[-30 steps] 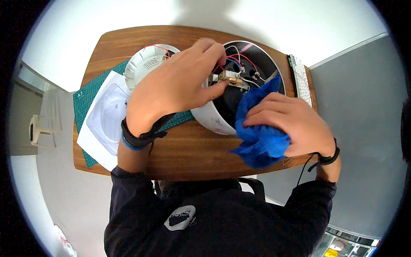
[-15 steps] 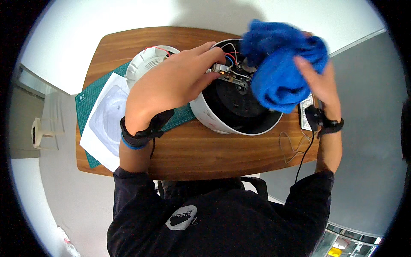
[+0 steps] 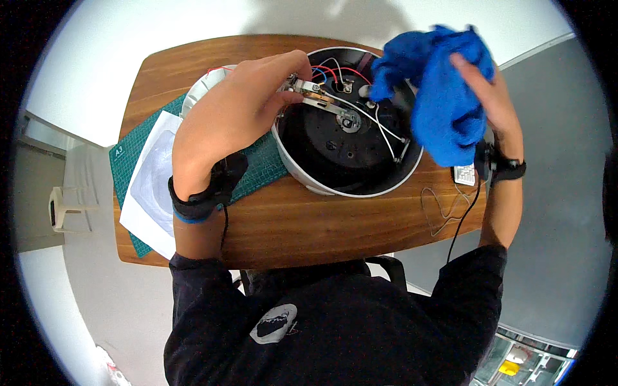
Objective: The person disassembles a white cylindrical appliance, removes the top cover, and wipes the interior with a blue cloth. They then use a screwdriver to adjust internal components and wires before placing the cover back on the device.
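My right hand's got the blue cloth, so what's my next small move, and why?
I'd probably lower the blue cloth toward the near part of the round housing. Your right hand holds it bunched, your left hand pinches the metal bracket by the left rim, and the white wires run farther right, leaving the near floor exposed.

We see a white sheet on a green mat by the table's left edge, a keyboard by its right.

Blue cloth, black-and-white pot, green gridded mat
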The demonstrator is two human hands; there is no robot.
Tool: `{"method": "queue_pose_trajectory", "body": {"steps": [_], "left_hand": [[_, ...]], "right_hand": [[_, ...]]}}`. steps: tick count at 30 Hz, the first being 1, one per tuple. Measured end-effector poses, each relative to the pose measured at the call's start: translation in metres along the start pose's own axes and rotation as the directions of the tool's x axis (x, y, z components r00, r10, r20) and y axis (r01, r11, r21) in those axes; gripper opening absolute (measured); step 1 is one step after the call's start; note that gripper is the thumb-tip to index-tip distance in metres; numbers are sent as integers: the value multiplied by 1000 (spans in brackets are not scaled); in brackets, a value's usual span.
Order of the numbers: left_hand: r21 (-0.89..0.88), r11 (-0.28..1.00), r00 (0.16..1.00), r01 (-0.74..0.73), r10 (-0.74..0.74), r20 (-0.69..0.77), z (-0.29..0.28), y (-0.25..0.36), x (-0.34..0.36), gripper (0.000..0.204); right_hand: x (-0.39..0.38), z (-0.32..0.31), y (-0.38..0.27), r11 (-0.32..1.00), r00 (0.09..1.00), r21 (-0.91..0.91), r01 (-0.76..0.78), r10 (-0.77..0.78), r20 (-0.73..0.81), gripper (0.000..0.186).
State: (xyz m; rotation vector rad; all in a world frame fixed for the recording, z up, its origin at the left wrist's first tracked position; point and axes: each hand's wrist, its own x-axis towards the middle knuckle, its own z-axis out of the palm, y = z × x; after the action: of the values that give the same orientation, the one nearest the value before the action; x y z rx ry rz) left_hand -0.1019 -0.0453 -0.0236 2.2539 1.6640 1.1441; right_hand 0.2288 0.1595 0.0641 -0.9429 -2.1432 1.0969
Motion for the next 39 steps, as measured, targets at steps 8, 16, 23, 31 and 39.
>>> {"method": "queue_pose_trajectory", "body": {"steps": [8, 16, 23, 31, 39], "left_hand": [[-67, 995, 988, 68, -58, 143, 5, 29, -12, 91], [-138, 956, 942, 258, -217, 256, 21, 46, 6, 125], [-107, 976, 977, 190, -176, 123, 30, 43, 8, 111], [-207, 977, 992, 47, -22, 122, 21, 35, 4, 88], [-129, 986, 973, 106, -76, 219, 16, 45, 7, 58]], "right_hand": [[-39, 26, 0, 767, 772, -92, 635, -634, 47, 55], [-13, 100, -27, 711, 762, -303, 635, -509, 401, 71], [6, 91, -28, 778, 867, -415, 472, -323, 380, 58], [13, 52, -10, 988, 993, -146, 55, -38, 115, 50], [-15, 28, -10, 675, 840, -526, 516, -282, 463, 64]]}}
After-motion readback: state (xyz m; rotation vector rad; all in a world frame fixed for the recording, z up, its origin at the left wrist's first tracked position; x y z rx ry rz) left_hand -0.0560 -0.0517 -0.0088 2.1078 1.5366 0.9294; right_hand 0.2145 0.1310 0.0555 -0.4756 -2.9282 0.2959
